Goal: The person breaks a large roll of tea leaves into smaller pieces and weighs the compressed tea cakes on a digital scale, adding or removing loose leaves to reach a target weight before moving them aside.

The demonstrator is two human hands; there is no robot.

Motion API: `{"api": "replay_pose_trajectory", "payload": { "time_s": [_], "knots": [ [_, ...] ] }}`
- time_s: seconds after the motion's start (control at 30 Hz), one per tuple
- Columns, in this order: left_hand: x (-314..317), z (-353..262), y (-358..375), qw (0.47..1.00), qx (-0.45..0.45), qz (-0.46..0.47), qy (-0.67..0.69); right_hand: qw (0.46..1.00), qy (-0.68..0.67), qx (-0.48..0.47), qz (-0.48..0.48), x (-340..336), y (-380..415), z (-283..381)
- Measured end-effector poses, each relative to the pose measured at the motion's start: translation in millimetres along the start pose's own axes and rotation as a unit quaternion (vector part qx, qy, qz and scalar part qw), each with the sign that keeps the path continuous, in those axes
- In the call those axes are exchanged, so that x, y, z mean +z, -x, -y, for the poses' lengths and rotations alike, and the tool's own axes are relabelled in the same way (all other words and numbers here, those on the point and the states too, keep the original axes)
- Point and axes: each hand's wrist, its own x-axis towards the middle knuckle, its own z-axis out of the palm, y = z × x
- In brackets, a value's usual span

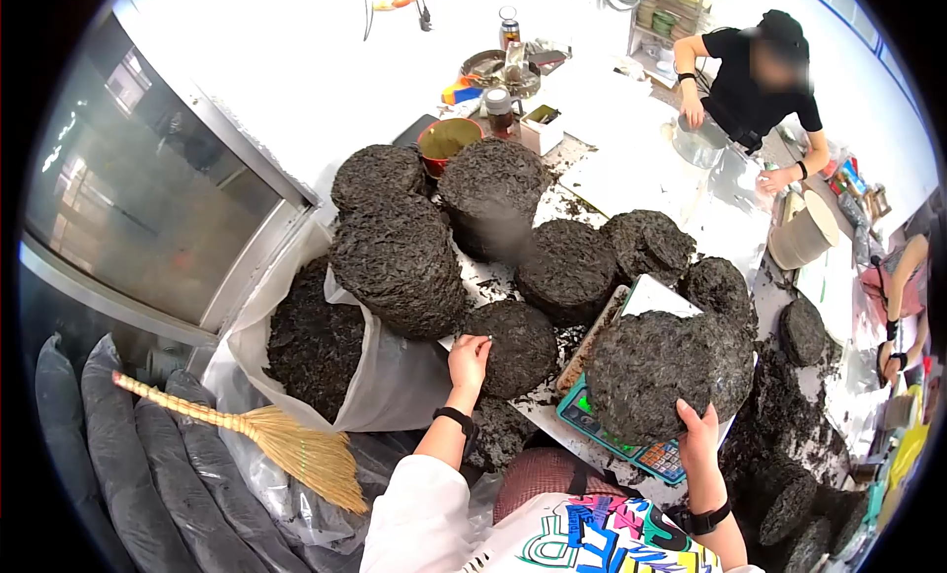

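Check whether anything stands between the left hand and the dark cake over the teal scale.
Yes: a smaller round cake lies beside the left hand, then a brown strip before the dark cake over the scale. The right hand touches that cake, nothing visible between.

Workshop — dark pressed cakes [397, 267], teal scale [582, 407], bulging sacks [148, 474].

Rough matt, smooth sheen

Dark cakes [397, 267] mid-frame look matt, rough, fibrous; the whitish sack [395, 381] left of centre is smooth plastic. The broom [314, 460] at lower left is dry straw, and the frame [212, 100] at upper left is smooth metal
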Motion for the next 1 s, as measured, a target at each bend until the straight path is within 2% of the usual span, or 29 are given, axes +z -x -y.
{"api": "replay_pose_trajectory", "payload": {
  "time_s": [0.07, 0.2, 0.27, 0.33, 0.47, 0.53, 0.57, 0.6, 0.67, 0.7, 0.73, 0.77, 0.8, 0.83, 0.87, 0.9, 0.93, 0.97, 1.0],
  "knots": [
    [4.3, -1.3, -5.2, 0.999, 0.017, -0.02, -0.039, 1.0, 0.006, 0.001, 0.024, 4.1, 6.0, 0.2],
    [2.5, -15.2, -14.2, 0.995, -0.036, 0.017, -0.092, 0.998, 0.01, 0.022, 0.057, 15.9, 9.3, -7.4],
    [5.2, -12.2, -21.0, 0.99, 0.009, 0.011, -0.138, 0.995, 0.035, 0.027, 0.088, 27.6, 5.5, -16.5],
    [1.8, -9.5, -23.2, 0.992, 0.006, 0.027, -0.126, 0.991, 0.048, 0.046, 0.118, 44.4, 0.9, -24.0],
    [-36.4, -21.6, -15.9, 0.994, -0.018, -0.066, 0.087, 0.976, 0.008, 0.095, 0.198, 81.1, -25.5, -50.4],
    [-70.0, -41.6, -13.9, 0.959, -0.066, -0.086, 0.262, 0.962, 0.164, 0.023, 0.217, 98.5, -35.6, -56.1],
    [-94.9, -60.6, -17.8, 0.956, -0.029, -0.099, 0.275, 0.923, 0.321, -0.113, 0.18, 100.1, -34.6, -57.0],
    [-117.0, -76.5, -25.0, 0.957, 0.001, -0.103, 0.27, 0.898, 0.344, -0.213, 0.174, 107.7, -22.8, -36.4],
    [-153.4, -117.9, -47.7, 0.941, 0.049, -0.113, 0.316, 0.83, 0.421, -0.278, 0.239, 100.9, -11.6, -2.1],
    [-173.0, -145.1, -62.8, 0.945, 0.113, -0.124, 0.28, 0.824, 0.421, -0.265, 0.271, 88.7, -9.7, 0.7],
    [-188.8, -169.2, -81.9, 0.936, 0.193, -0.148, 0.255, 0.848, 0.378, -0.21, 0.306, 73.1, -7.9, -0.3],
    [-199.3, -181.0, -111.2, 0.907, 0.316, -0.216, 0.175, 0.833, 0.408, -0.198, 0.317, 59.5, -1.5, 6.0],
    [-208.9, -202.9, -131.1, 0.906, 0.313, -0.253, 0.133, 0.819, 0.436, -0.181, 0.328, 44.2, 5.3, 13.2],
    [-209.9, -217.6, -158.6, 0.908, 0.269, -0.283, 0.152, 0.796, 0.472, -0.188, 0.328, 26.8, 11.8, 17.7],
    [-214.9, -236.4, -183.0, 0.933, 0.242, -0.261, 0.062, 0.815, 0.47, -0.123, 0.318, 9.8, 23.2, 27.0],
    [-206.2, -223.5, -225.2, 0.916, 0.308, -0.248, -0.062, 0.838, 0.447, -0.053, 0.307, -13.8, 33.1, 25.9],
    [-193.8, -213.3, -250.5, 0.877, 0.374, -0.238, -0.185, 0.858, 0.418, 0.012, 0.299, -41.3, 40.0, 21.9],
    [-182.1, -236.1, -235.0, 0.908, 0.359, -0.186, -0.11, 0.865, 0.395, 0.003, 0.309, -73.4, 47.2, 8.1],
    [-169.1, -262.9, -212.5, 0.929, 0.343, -0.133, -0.038, 0.88, 0.374, 0.094, 0.278, -98.5, 59.5, -2.7]
  ]
}}
